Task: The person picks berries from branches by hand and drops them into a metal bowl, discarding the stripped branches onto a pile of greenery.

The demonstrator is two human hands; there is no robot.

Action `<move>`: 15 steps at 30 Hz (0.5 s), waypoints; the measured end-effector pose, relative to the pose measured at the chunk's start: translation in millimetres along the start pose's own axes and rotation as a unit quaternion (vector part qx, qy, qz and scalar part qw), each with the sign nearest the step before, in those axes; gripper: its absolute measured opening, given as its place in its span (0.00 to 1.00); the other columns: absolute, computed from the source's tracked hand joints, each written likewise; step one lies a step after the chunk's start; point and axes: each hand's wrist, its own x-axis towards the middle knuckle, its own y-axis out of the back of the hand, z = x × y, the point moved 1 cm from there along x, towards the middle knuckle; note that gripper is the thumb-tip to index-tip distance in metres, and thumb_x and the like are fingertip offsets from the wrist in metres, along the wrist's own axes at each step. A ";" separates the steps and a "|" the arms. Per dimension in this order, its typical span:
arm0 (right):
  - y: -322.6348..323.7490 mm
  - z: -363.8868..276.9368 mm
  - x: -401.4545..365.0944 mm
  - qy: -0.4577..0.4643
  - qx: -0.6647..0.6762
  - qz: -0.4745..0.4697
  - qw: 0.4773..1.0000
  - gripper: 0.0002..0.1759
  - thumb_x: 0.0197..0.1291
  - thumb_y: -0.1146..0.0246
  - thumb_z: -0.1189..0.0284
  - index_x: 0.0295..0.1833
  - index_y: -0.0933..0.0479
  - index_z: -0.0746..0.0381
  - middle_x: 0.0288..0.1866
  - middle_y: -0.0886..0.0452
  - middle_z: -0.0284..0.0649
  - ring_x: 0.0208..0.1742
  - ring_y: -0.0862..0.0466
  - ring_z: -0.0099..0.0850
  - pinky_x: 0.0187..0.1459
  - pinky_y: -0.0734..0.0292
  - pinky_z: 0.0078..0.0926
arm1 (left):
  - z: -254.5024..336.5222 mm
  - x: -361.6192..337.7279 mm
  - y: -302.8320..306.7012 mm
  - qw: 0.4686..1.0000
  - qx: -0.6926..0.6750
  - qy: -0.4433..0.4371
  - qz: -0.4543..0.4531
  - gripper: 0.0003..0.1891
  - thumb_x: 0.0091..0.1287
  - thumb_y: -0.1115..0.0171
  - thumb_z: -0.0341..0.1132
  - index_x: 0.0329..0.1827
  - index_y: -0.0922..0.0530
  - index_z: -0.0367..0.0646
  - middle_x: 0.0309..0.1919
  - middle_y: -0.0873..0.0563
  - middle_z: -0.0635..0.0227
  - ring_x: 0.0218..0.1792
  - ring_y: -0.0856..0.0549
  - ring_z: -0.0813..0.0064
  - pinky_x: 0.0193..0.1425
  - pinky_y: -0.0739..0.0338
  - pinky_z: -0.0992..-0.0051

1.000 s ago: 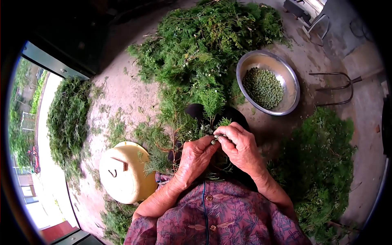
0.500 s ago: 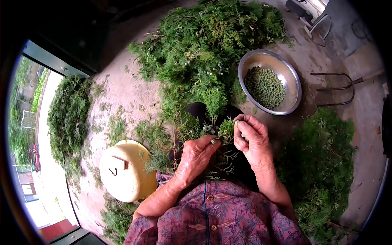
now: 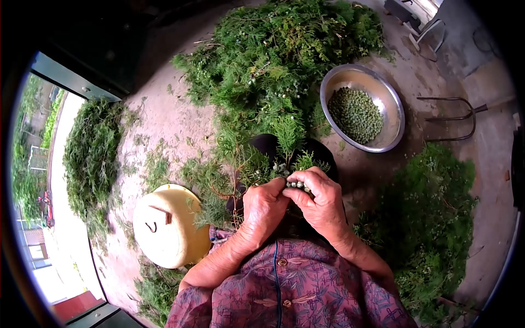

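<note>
My left hand (image 3: 264, 203) is closed on a leafy evergreen branch (image 3: 254, 167) that lies over my lap; its fingertips are partly hidden. Against it, my right hand (image 3: 321, 201) is curled around several small green seed cones (image 3: 298, 185), which show between thumb and fingers. The fingertips of both hands meet or nearly meet at the branch. Ahead and to the right, a metal basin (image 3: 402, 117) holds many green seed cones (image 3: 355, 116) of the same kind.
A large heap of evergreen branches (image 3: 290, 49) lies ahead. More cut greenery lies at the left (image 3: 93, 158) and right (image 3: 432, 213). An upturned yellowish tub (image 3: 186, 235) stands by my left arm. A metal fork (image 3: 465, 117) rests beyond the basin.
My right hand has moved left and down to meet my left hand at the branch. The cones in it now show more plainly. My left hand has shifted only slightly.
</note>
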 end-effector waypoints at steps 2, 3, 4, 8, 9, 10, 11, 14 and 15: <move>-0.7 2.0 0.8 0.008 -0.018 0.006 1.000 0.12 0.50 0.33 0.79 0.41 0.24 0.65 0.30 0.23 0.41 0.29 0.21 0.31 0.29 0.26 0.24 | 1.3 -0.2 -0.4 1.000 -0.001 -0.004 0.006 0.07 0.57 0.37 0.34 0.26 0.24 0.41 0.18 0.22 0.54 0.22 0.22 0.51 0.24 0.28 0.67; 0.0 3.8 0.9 -0.030 0.013 -0.007 0.999 0.11 0.51 0.33 0.79 0.40 0.25 0.65 0.29 0.24 0.40 0.27 0.21 0.29 0.27 0.27 0.23 | 1.2 -0.6 -0.4 1.000 -0.021 0.003 -0.004 0.07 0.58 0.37 0.34 0.27 0.23 0.41 0.18 0.22 0.55 0.21 0.21 0.54 0.24 0.28 0.68; 1.5 5.6 1.2 -0.066 0.044 -0.019 0.997 0.09 0.52 0.34 0.79 0.40 0.25 0.66 0.28 0.24 0.38 0.26 0.22 0.27 0.26 0.27 0.22 | 0.7 -1.2 0.5 0.999 -0.040 0.009 -0.014 0.06 0.59 0.37 0.33 0.29 0.22 0.41 0.19 0.21 0.55 0.20 0.21 0.57 0.25 0.27 0.69; 21.1 19.2 2.9 -0.322 0.522 -0.023 0.790 0.05 0.60 0.38 0.74 0.37 0.24 0.64 0.25 0.26 0.32 0.17 0.31 0.18 0.15 0.41 0.12 | 9.5 2.4 9.1 0.985 -0.164 0.040 -0.038 0.06 0.65 0.40 0.30 0.37 0.20 0.35 0.24 0.19 0.74 0.27 0.27 0.88 0.32 0.29 0.82; 24.9 21.4 3.7 -0.296 0.558 -0.003 0.775 0.05 0.60 0.39 0.72 0.37 0.24 0.63 0.27 0.24 0.34 0.17 0.33 0.18 0.15 0.45 0.11 | 5.8 4.5 11.0 0.970 -0.216 0.091 -0.063 0.09 0.64 0.39 0.32 0.43 0.19 0.35 0.26 0.19 0.77 0.30 0.26 0.89 0.35 0.29 0.84; 28.2 26.1 4.4 -0.277 0.609 -0.007 0.743 0.06 0.61 0.39 0.72 0.37 0.25 0.63 0.29 0.24 0.36 0.19 0.31 0.18 0.15 0.43 0.11 | 6.1 4.6 12.7 0.965 -0.233 0.098 -0.064 0.09 0.64 0.39 0.31 0.42 0.19 0.35 0.26 0.19 0.77 0.30 0.26 0.89 0.35 0.29 0.84; 30.2 25.4 4.6 -0.274 0.623 -0.001 0.733 0.05 0.61 0.40 0.73 0.38 0.25 0.63 0.30 0.23 0.37 0.20 0.30 0.19 0.15 0.43 0.11 | 7.5 4.7 13.7 0.960 -0.250 0.105 -0.067 0.09 0.64 0.39 0.31 0.42 0.19 0.35 0.26 0.19 0.78 0.30 0.26 0.89 0.35 0.29 0.84; 33.9 12.9 8.4 -0.300 0.612 0.029 0.731 0.05 0.61 0.41 0.74 0.40 0.25 0.63 0.31 0.22 0.37 0.21 0.29 0.19 0.16 0.41 0.11 | 8.1 7.3 15.6 0.939 -0.311 0.125 -0.075 0.08 0.64 0.39 0.32 0.40 0.19 0.35 0.27 0.18 0.76 0.29 0.24 0.89 0.34 0.28 0.84; 33.4 9.4 10.2 -0.314 0.600 0.041 0.735 0.05 0.61 0.42 0.75 0.41 0.25 0.63 0.31 0.22 0.37 0.21 0.29 0.19 0.16 0.40 0.11 | 11.4 8.3 18.1 0.932 -0.330 0.129 -0.073 0.08 0.64 0.39 0.32 0.40 0.19 0.35 0.27 0.17 0.76 0.29 0.24 0.88 0.34 0.28 0.83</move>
